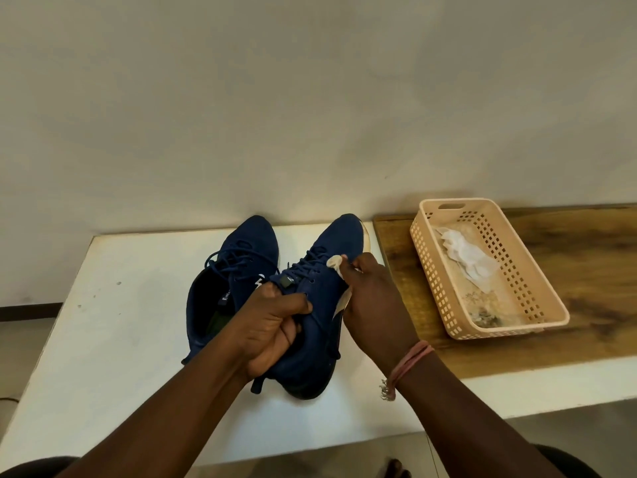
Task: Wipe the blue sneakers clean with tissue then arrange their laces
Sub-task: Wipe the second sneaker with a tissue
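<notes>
Sneakers, two, dark blue, found on white table [113, 326], toes toward twelve o'clock. Left sneaker [238, 270] lying flat on the table top, opening toward six o'clock, laces [227, 260] loose across the tongue. Right sneaker [320, 305] just beside it at three o'clock, touching or nearly so at mid-length, tilted with its pale sole edge turned toward three o'clock.

Left hand [272, 326] clamped on the right sneaker at the collar and heel, thumb over the tongue area, fingers curled in round the upper. Right hand [374, 305] closed on a crumpled tissue [336, 262], pinched at the fingertips and pressed against the outer side of the right sneaker near the forefoot. Tissue soiled to a beige tone at its exposed end. Thread band [412, 362] noted on the right wrist.

Peach perforated basket [434, 281] at three o'clock from the sneakers, well apart from them, set on a wooden board [586, 270] adjoining the white table. Crumpled white tissues [468, 258] lying inside the basket toward its far end; specks of debris toward its near end, nature not determinable.
</notes>
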